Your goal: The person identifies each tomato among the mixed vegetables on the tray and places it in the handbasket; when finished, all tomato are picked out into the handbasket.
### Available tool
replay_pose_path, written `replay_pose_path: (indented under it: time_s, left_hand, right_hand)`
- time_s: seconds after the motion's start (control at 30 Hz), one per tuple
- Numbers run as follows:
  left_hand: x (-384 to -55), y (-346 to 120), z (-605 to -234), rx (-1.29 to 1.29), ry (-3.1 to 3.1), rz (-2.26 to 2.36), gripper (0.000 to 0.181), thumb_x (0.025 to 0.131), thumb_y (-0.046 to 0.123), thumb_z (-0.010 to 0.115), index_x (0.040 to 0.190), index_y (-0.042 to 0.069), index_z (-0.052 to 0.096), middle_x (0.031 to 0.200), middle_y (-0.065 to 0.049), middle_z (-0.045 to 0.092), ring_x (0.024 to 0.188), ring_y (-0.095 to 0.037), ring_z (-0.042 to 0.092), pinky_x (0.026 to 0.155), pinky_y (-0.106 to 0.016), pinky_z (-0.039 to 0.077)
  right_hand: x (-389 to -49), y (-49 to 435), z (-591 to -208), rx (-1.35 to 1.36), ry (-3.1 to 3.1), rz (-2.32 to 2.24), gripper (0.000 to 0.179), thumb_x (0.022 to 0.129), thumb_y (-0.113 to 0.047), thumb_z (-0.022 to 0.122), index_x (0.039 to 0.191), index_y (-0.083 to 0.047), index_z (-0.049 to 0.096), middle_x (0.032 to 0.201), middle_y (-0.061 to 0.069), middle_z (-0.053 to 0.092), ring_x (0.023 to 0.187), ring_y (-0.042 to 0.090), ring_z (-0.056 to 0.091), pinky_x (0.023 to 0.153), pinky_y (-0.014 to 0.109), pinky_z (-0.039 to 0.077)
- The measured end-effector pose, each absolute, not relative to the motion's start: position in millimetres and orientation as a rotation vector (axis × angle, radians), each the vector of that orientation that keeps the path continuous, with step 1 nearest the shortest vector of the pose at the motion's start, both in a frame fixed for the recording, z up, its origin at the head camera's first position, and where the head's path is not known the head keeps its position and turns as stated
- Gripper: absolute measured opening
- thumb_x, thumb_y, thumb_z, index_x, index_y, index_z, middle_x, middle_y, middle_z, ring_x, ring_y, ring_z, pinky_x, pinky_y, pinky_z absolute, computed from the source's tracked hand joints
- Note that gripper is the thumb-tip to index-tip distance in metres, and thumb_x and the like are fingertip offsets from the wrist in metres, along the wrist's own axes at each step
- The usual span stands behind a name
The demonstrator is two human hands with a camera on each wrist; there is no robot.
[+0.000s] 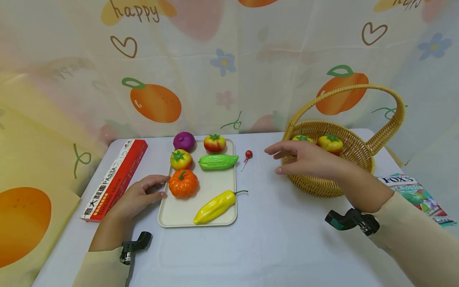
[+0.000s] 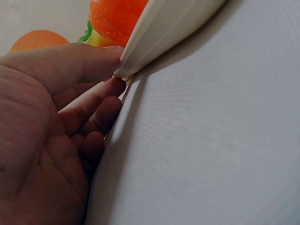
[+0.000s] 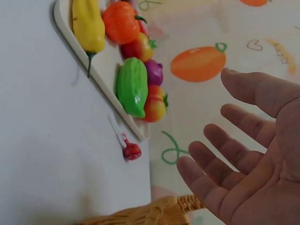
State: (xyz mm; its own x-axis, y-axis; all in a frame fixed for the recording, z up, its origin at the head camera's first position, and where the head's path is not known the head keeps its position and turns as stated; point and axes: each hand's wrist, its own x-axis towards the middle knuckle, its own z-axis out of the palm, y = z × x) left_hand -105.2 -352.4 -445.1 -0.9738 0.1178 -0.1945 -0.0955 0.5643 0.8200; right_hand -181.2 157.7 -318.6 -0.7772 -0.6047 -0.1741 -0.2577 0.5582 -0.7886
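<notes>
My left hand (image 1: 143,195) holds the left rim of a cream rectangular tray (image 1: 218,181), fingertips at its edge next to an orange pumpkin (image 1: 183,183). Close up in the left wrist view, the thumb lies against the rim and curled fingers sit under it. On the tray are a yellow pepper (image 1: 215,207), a green ridged vegetable (image 1: 218,162), two red-yellow tomatoes, one at the back (image 1: 214,143), and a purple onion (image 1: 184,142). My right hand (image 1: 308,159) hovers before a wicker basket (image 1: 315,187), fingers loosely spread and holding nothing.
Two red-yellow tomatoes, one toward the right (image 1: 330,143), lie in the basket, whose tall handle arches up. A red lollipop (image 1: 248,154) lies between tray and basket. A red pasta box (image 1: 118,179) stands left, a Fox's candy bag (image 1: 417,195) right.
</notes>
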Motion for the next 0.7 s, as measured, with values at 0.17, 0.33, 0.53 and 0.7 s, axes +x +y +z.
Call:
replay_pose_path:
  time_s: [0.17, 0.33, 0.53, 0.7]
  left_hand:
    - [-105, -353, -445, 0.020, 2.580, 1.353, 0.054, 0.096, 0.024, 0.083, 0.146, 0.013, 0.066, 0.148, -0.012, 0.060, 0.131, -0.032, 0.055, 0.092, -0.015, 0.051]
    - [-105, -353, -445, 0.011, 2.581, 1.345, 0.054, 0.096, 0.025, 0.083, 0.146, 0.014, 0.065, 0.149, -0.011, 0.060, 0.132, -0.031, 0.054, 0.092, -0.014, 0.050]
    - [-105, -353, -445, 0.012, 2.579, 1.341, 0.055, 0.096, 0.026, 0.083, 0.147, 0.014, 0.065, 0.149, -0.011, 0.060, 0.132, -0.032, 0.055, 0.093, -0.014, 0.050]
    - [-106, -353, -445, 0.008, 2.569, 1.350, 0.054, 0.097, 0.026, 0.082, 0.147, 0.014, 0.065, 0.150, -0.011, 0.060, 0.136, -0.032, 0.053, 0.094, -0.013, 0.048]
  right_hand:
    - [-184, 146, -321, -0.687, 2.339, -1.116, 0.052, 0.095, -0.027, 0.083, 0.144, -0.022, 0.065, 0.144, -0.004, 0.065, 0.135, 0.023, 0.060, 0.104, 0.044, 0.056]
    - [-187, 134, -326, -0.680, 2.318, -1.139, 0.053, 0.095, -0.023, 0.083, 0.145, -0.021, 0.064, 0.145, -0.003, 0.064, 0.137, 0.026, 0.059, 0.105, 0.045, 0.055]
    - [-192, 121, -335, -0.689, 2.280, -1.162, 0.051, 0.096, -0.023, 0.083, 0.144, -0.024, 0.065, 0.143, -0.004, 0.065, 0.134, 0.023, 0.060, 0.105, 0.043, 0.055]
    - [-196, 112, -340, -0.705, 2.240, -1.207, 0.049, 0.097, -0.022, 0.082, 0.143, -0.023, 0.065, 0.142, -0.005, 0.065, 0.136, 0.023, 0.059, 0.106, 0.041, 0.055]
